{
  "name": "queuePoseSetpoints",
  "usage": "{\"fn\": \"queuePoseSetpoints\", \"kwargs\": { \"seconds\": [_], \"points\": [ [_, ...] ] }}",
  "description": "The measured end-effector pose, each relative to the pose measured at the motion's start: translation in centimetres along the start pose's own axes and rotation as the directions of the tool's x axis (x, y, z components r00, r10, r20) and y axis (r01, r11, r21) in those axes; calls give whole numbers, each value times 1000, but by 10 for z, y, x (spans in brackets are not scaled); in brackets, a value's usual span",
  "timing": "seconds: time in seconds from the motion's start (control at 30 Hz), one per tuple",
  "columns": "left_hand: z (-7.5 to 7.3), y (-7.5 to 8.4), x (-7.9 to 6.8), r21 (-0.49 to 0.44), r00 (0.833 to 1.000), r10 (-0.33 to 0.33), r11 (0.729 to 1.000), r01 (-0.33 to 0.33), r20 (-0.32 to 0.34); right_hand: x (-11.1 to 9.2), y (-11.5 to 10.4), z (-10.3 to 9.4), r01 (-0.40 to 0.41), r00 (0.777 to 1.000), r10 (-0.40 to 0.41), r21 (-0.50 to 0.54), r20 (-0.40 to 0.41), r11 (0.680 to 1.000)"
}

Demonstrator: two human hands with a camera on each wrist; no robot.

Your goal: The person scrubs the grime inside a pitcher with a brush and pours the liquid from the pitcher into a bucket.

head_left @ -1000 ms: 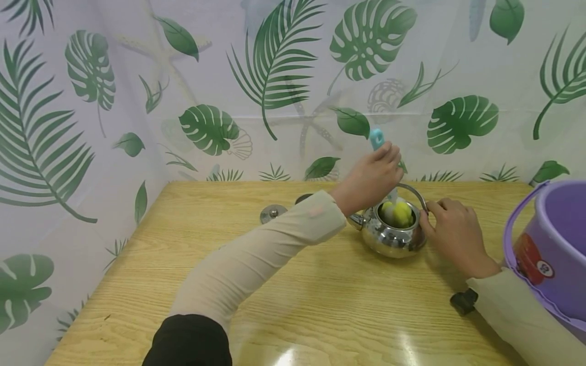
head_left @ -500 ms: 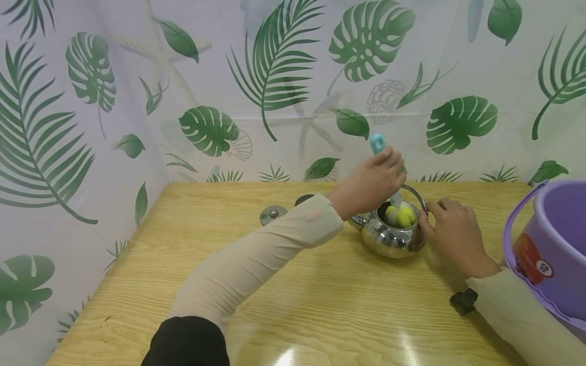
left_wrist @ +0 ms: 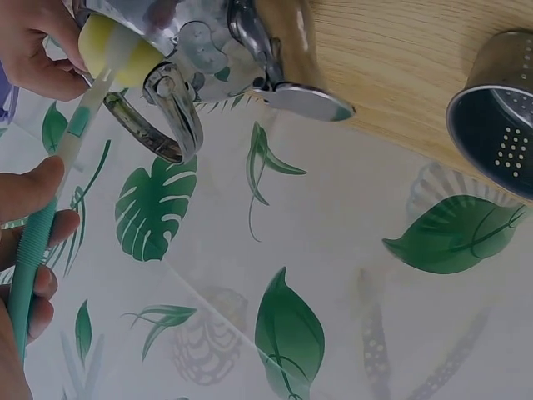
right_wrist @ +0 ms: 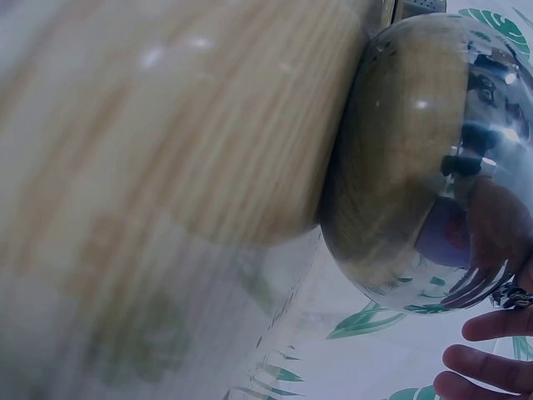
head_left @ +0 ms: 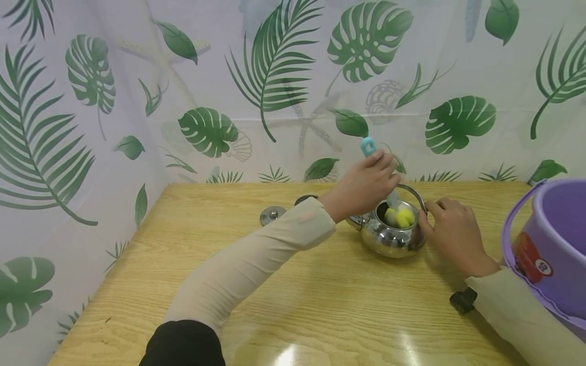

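Observation:
My left hand (head_left: 366, 185) grips the turquoise handle (left_wrist: 37, 229) of a sponge bottle brush, thumb on one side and fingers curled on the other. The brush's yellow sponge head (head_left: 403, 216) sits in the mouth of a shiny steel teapot (head_left: 391, 241), which stands uncovered on the table. Its spout and arched handle (left_wrist: 171, 117) show in the left wrist view. With thumb and fingers, my right hand (head_left: 453, 231) holds the base of the teapot's handle at the right side. In the right wrist view its fingertips (right_wrist: 487, 362) appear beside the teapot's round body.
A small steel lid (head_left: 273, 215) lies left of the teapot on the wooden table (head_left: 343, 305). Behind my left sleeve is a perforated steel strainer (left_wrist: 500, 108). The purple bucket (head_left: 556, 249) stands at the right edge. A leaf-patterned sheet (head_left: 274, 127) hangs behind.
The top of the brush handle has tipped left and dropped slightly, and my left hand has shifted left with it. The sponge stays in the teapot's mouth. My right hand and the teapot hold still.

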State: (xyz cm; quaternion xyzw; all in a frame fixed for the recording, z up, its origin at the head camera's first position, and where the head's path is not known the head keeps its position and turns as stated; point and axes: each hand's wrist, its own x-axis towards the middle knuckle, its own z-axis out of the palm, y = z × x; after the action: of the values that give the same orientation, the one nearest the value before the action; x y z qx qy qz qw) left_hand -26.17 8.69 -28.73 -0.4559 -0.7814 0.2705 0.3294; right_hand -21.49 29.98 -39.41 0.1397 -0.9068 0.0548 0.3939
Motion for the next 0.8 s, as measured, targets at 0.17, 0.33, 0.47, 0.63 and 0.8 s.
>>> {"fn": "queuePoseSetpoints", "kwargs": {
  "seconds": [0.17, 0.33, 0.47, 0.63, 0.8],
  "points": [
    [1, -1, -3, -5, 1000, -9, 1000, 9, -23, 1, 0, 0, 1, 1000, -1, 7, -3, 1000],
    [1, -1, -5, -7, 1000, -8, 1000, 8, -27, 0, -1, -1, -10, 1000, 10, 9, -2, 1000],
    [1, -2, -6, -21, 1000, 4, 1000, -4, -26, 0, -2, -1, -12, 1000, 12, 9, 1, 1000],
    [1, -5, -7, -30, 999, 27, 999, -29, -33, 0, -1, 0, -10, 1000, 10, 2, 4, 1000],
    [-1, -10, -3, -33, 998, 69, 997, -69, -1, 0, -1, 0, -21, 1000, 21, 0, 19, 1000]
  ]
}}
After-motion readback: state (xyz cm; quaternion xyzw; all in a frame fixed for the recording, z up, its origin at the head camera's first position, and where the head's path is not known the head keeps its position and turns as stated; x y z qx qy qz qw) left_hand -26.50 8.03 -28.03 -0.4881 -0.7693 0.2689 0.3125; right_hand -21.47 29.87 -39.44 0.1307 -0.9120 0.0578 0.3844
